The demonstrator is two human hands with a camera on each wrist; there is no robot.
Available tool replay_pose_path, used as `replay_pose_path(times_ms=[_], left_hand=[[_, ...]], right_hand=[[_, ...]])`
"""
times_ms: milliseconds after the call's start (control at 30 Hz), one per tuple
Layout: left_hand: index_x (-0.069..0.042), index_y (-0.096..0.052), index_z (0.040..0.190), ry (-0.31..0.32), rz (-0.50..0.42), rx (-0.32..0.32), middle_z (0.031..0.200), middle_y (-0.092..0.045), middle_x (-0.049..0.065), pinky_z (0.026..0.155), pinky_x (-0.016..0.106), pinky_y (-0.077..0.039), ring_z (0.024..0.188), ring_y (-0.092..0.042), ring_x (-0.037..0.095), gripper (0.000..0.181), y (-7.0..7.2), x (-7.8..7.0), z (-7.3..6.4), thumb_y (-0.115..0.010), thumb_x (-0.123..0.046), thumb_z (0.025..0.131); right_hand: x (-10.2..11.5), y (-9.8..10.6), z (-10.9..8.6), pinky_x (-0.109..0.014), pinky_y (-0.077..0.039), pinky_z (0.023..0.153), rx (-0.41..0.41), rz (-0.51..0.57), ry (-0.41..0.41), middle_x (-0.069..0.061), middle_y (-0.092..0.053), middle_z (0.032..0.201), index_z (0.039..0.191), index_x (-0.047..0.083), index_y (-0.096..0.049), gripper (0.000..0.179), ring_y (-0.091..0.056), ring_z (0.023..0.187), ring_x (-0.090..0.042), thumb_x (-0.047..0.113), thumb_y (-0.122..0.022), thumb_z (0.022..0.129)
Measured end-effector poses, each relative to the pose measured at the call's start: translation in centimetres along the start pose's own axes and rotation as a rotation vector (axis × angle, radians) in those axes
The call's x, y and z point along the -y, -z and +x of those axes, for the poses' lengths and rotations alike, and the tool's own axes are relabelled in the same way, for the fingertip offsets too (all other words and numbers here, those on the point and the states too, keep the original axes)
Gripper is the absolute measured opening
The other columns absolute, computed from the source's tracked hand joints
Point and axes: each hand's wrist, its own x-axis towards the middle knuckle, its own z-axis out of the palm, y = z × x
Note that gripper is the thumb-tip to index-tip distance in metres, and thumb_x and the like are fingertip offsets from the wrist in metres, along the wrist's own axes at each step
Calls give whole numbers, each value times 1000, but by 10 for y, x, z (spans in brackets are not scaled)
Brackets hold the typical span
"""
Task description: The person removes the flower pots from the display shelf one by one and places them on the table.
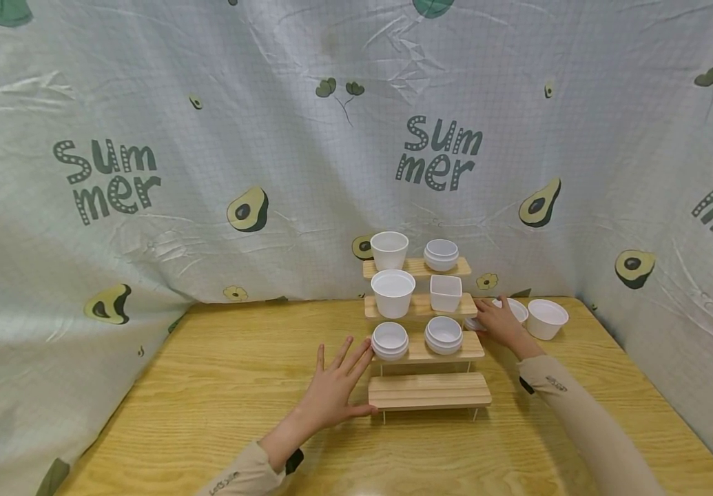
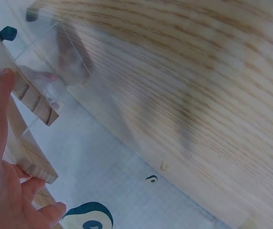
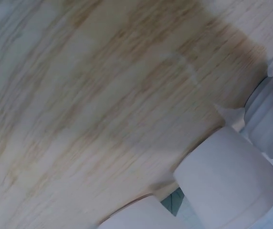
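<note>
A four-step wooden display rack (image 1: 429, 391) stands on the table, its steps on clear supports. My left hand (image 1: 331, 393) is at its left side, fingers spread and fairly straight. In the left wrist view, the thumb (image 2: 4, 86) touches one step's end and other fingertips lie by the step ends behind it. My right hand (image 1: 500, 322) reaches beside the rack's right side. It grips a small ribbed white pot (image 3: 265, 117), thumb on one side and fingers on the other. The hand partly hides this pot in the head view.
The upper three steps each carry two white pots, among them a tall round pot (image 1: 393, 296) and a square pot (image 1: 446, 295). Right of the rack, a white round pot (image 1: 545, 321) stands by another, partly hidden pot (image 1: 517, 311). A printed cloth (image 1: 306, 151) hangs around the table (image 1: 238, 386).
</note>
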Motion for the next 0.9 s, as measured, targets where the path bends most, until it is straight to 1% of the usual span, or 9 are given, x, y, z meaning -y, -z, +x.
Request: replay_pose_path(times_ms=[200, 267, 367, 500, 600, 633, 700, 833, 900], left_hand=[[-17, -19, 144, 5, -8, 5, 150, -20, 1, 97, 68, -16, 138, -16, 28, 97, 0, -1, 0, -57, -66, 69], [-17, -19, 144, 6, -13, 8, 150, -20, 1, 97, 68, -16, 138, -16, 28, 97, 0, -1, 0, -56, -66, 69], [-16, -20, 144, 5, -18, 7, 149, -21, 2, 97, 68, -15, 137, -16, 29, 97, 0, -1, 0, -57, -66, 70], [-15, -21, 143, 3, -14, -1, 149, -22, 3, 97, 69, -16, 137, -18, 30, 97, 0, -1, 0, -56, -66, 69], [-16, -20, 144, 3, -10, 0, 149, -22, 2, 96, 69, -17, 137, -18, 30, 96, 1, -1, 0, -56, -66, 70], [-16, -20, 144, 4, -12, 3, 149, -21, 2, 97, 69, -17, 137, -19, 30, 96, 1, -1, 0, -56, -66, 70], [-16, -19, 144, 5, -10, 7, 149, -21, 1, 97, 68, -17, 137, -18, 30, 96, 2, -1, 0, -55, -67, 70], [-16, -20, 144, 5, -11, 8, 149, -21, 1, 97, 69, -16, 137, -19, 30, 96, 1, -1, 0, -56, -66, 70], [-16, -20, 144, 4, -12, 5, 149, -22, 2, 97, 69, -16, 136, -19, 31, 96, 0, -1, 0, -56, -66, 70]], right_hand=[[0, 0, -1, -58, -34, 85, -17, 14, -8, -13, -58, 113, 107, 6, -62, 46, -53, 103, -29, 24, -75, 67], [0, 0, -2, -57, -35, 85, -30, 11, -6, -13, -58, 113, 107, 6, -62, 46, -53, 103, -28, 25, -75, 67], [-1, 0, -3, -56, -35, 85, -58, 2, 6, -13, -59, 114, 96, 5, -64, 37, -54, 103, -27, 26, -75, 67], [-1, 1, -5, -57, -35, 84, -101, -8, 15, -13, -60, 112, 74, 7, -59, 26, -54, 102, -27, 26, -75, 66], [0, 4, -7, -57, -35, 82, -143, -5, 22, -13, -60, 110, 69, 8, -56, 27, -55, 101, -27, 25, -77, 65], [0, 5, -7, -57, -35, 82, -158, -1, 28, -13, -60, 110, 71, 8, -57, 27, -55, 101, -27, 25, -77, 65], [1, 8, -9, -57, -34, 82, -190, 8, 36, -12, -61, 109, 79, 6, -61, 28, -55, 101, -27, 24, -77, 64], [3, 13, -14, -58, -34, 81, -240, 31, 45, -11, -62, 106, 99, 4, -62, 42, -56, 100, -26, 25, -77, 65], [4, 16, -16, -59, -35, 81, -255, 40, 44, -11, -62, 106, 104, 4, -61, 46, -56, 99, -26, 25, -77, 65]])
